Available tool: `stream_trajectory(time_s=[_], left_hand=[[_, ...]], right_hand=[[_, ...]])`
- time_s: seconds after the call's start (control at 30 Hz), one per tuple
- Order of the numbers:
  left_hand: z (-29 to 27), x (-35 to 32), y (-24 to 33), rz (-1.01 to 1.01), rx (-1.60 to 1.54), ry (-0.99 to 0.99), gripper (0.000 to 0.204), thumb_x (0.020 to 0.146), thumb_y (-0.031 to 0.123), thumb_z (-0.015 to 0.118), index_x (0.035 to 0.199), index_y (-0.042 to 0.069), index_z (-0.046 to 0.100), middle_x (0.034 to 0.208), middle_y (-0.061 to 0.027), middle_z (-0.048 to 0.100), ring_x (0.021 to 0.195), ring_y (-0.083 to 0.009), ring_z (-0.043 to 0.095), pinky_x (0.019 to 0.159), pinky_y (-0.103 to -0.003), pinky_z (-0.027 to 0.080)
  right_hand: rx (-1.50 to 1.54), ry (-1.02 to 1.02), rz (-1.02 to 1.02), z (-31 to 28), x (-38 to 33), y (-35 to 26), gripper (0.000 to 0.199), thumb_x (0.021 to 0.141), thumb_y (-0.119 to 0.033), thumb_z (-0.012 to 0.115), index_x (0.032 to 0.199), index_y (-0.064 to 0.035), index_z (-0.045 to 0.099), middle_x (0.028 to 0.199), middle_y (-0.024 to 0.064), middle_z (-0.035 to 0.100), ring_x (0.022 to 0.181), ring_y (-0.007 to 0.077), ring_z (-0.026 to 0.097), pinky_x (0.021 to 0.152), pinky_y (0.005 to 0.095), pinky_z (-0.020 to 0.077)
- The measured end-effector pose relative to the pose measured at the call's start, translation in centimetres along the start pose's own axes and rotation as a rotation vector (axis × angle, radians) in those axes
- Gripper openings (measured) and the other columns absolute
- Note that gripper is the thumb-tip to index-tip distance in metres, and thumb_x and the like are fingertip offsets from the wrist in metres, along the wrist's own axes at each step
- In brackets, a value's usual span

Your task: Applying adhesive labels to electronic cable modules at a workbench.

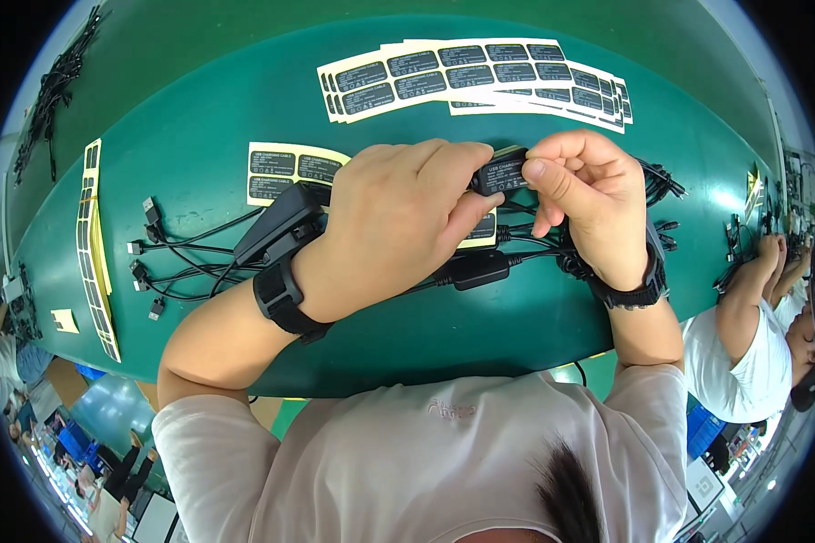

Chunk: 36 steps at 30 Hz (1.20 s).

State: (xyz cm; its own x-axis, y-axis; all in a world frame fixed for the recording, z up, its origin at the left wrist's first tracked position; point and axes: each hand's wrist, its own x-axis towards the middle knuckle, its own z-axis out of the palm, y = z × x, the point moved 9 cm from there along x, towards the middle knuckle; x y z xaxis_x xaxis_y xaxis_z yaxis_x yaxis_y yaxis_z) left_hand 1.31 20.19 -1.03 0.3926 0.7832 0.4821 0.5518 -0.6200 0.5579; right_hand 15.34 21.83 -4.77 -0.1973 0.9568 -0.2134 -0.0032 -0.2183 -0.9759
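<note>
Both hands meet over the middle of the green worktop, gripping one small black adapter block between them: the left hand closes around its left end with the thumb under it, and the right hand pinches its right end, thumb pressing on the labelled top face. By the look of it, a dark sticker is being smoothed onto the block, and the step seems near its end; the next move likely calls for firm, even thumb pressure along the label edges so it lies flat. Just below the hands, toward 6 o'clock, a second black block lies on its cable. At 9 o'clock a bundle of black cables with plugs fans out, and a partly used label sheet sits at 10 o'clock. Full label sheets spread at 12 o'clock. More cable ends crowd at 3 o'clock, close to the right wrist, and could snag. Another person works at 4 o'clock
</note>
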Motion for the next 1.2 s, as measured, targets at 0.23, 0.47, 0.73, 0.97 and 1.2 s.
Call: stream_trajectory(time_s=[0.23, 0.47, 0.73, 0.97, 1.2], left_hand=[[0.0, -0.1, -0.2, -0.015, 0.013, -0.012, 0.032, 0.069, 0.02, 0.078, 0.094, 0.007, 0.065, 0.07, -0.0041, 0.062, 0.054, -0.0196, 0.056, 0.051, -0.03, 0.043], [0.1, 0.0, -0.2, -0.02, 0.004, -0.008, 0.032, 0.069, 0.02, 0.078, 0.094, 0.006, 0.065, 0.072, -0.0047, 0.063, 0.055, -0.0198, 0.057, 0.052, -0.03, 0.044], [0.1, -0.2, -0.2, -0.026, -0.007, 0.003, 0.03, 0.069, 0.019, 0.078, 0.093, 0.006, 0.065, 0.072, -0.0046, 0.063, 0.055, -0.0196, 0.057, 0.049, -0.029, 0.043], [0.2, 0.0, -0.3, -0.026, -0.083, 0.012, 0.028, 0.07, 0.018, 0.075, 0.091, 0.006, 0.061, 0.067, -0.0045, 0.059, 0.056, -0.0219, 0.057, 0.05, -0.032, 0.042], [-0.1, 0.1, -0.7, -0.067, -0.152, 0.029, 0.03, 0.07, 0.019, 0.075, 0.093, 0.005, 0.063, 0.074, -0.0059, 0.063, 0.059, -0.0221, 0.059, 0.052, -0.031, 0.045]], right_hand=[[0.009, -0.001, -0.003, 0.1, 0.1, 0.1, 0.008, 0.084, 0.0, 0.061, 0.091, 0.0041, 0.06, 0.073, 0.0066, 0.061, 0.05, 0.0067, 0.051, 0.044, 0.0221, 0.0492], [-0.014, 0.013, -0.014, 0.1, 0.0, -0.1, 0.008, 0.084, 0.0, 0.062, 0.091, 0.0039, 0.061, 0.073, 0.0069, 0.061, 0.051, 0.0072, 0.053, 0.045, 0.0224, 0.0494], [-0.069, 0.062, -0.029, 0.0, -0.4, -0.3, 0.011, 0.082, 0.0, 0.066, 0.091, 0.0032, 0.062, 0.073, 0.0044, 0.061, 0.055, 0.0071, 0.055, 0.048, 0.0188, 0.0462], [-0.798, 0.15, -0.492, 0.4, -1.2, -4.0, 0.012, 0.081, -0.004, 0.07, 0.091, 0.0011, 0.066, 0.073, 0.0005, 0.061, 0.06, 0.0051, 0.054, 0.055, 0.0171, 0.0426], [-0.613, 0.345, -0.388, -3.7, -0.4, -3.7, 0.016, 0.079, -0.006, 0.071, 0.093, -0.0009, 0.066, 0.079, 0.0038, 0.061, 0.067, 0.0074, 0.055, 0.062, 0.019, 0.0429]])
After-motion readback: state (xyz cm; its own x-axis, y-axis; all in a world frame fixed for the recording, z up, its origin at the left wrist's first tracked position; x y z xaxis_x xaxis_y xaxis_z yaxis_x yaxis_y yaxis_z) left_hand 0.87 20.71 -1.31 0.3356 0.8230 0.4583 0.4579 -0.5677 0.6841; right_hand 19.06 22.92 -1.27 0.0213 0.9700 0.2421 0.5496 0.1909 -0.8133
